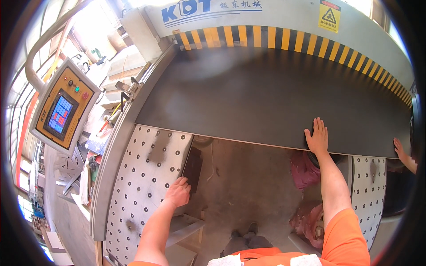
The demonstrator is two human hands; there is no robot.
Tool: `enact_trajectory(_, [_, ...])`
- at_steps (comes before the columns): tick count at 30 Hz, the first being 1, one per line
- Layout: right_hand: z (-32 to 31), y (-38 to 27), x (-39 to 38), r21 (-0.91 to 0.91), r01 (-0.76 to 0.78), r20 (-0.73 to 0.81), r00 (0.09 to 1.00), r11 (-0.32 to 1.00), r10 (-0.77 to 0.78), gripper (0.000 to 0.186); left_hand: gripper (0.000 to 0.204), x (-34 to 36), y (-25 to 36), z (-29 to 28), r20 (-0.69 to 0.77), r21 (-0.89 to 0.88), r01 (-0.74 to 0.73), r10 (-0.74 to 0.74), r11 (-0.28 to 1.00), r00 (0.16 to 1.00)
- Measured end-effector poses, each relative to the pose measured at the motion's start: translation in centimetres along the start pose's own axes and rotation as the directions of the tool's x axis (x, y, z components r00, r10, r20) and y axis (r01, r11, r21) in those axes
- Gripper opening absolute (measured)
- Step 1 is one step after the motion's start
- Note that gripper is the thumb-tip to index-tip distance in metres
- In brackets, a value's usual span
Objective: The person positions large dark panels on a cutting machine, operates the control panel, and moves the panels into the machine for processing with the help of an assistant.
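Note:
A large dark board lies across the machine, its front edge resting over two perforated white tables. My right hand is open, palm down on the board near its front edge, fingers stretched out. My left hand has its fingers curled round the inner edge of the left perforated table, below the board. Another person's hand touches the board's front edge at the far right, partly cut off by the dark rim of the picture.
A machine beam with yellow-black stripes spans the back. A control panel hangs at left beside a metal guide rail. The right perforated table is beyond my right arm. Red-pink bags lie below, near my feet.

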State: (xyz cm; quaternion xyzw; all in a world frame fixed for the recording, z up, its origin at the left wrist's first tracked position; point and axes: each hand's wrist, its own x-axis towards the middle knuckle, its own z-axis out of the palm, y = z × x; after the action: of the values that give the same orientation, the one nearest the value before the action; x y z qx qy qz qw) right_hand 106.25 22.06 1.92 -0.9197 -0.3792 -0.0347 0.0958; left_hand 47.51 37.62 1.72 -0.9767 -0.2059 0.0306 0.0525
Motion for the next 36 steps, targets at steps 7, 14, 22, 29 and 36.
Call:
enact_trajectory(7, [-0.09, -0.1, 0.02, -0.011, -0.007, 0.01, 1.0, 1.0, 0.007, 0.072, 0.02, -0.11, -0.07, 0.13, -0.006, 0.0, -0.005, 0.005, 1.0, 1.0])
enact_trajectory(14, [-0.47, -0.37, -0.11, 0.001, -0.018, 0.019, 1.0, 1.0, 0.018, 0.072, 0.018, -0.06, -0.1, 0.16, -0.004, -0.008, -0.004, 0.004, 1.0, 1.0])
enact_trajectory(22, [-0.69, -0.46, -0.17, 0.006, -0.016, 0.01, 1.0, 1.0, 0.015, 0.072, 0.017, 0.01, -0.06, -0.01, -0.013, -0.003, -0.001, 0.001, 1.0, 1.0])
enact_trajectory(29, [-0.46, -0.25, -0.13, 0.013, -0.013, 0.002, 1.0, 1.0, 0.013, 0.071, 0.018, 0.11, 0.04, -0.1, -0.007, -0.004, 0.003, -0.003, 1.0, 1.0])
enact_trajectory(36, [-0.23, -0.22, -0.12, 0.02, -0.002, -0.016, 1.0, 1.0, 0.003, 0.071, 0.019, 0.04, 0.05, -0.2, 0.012, 0.019, 0.001, -0.001, 1.0, 1.0])
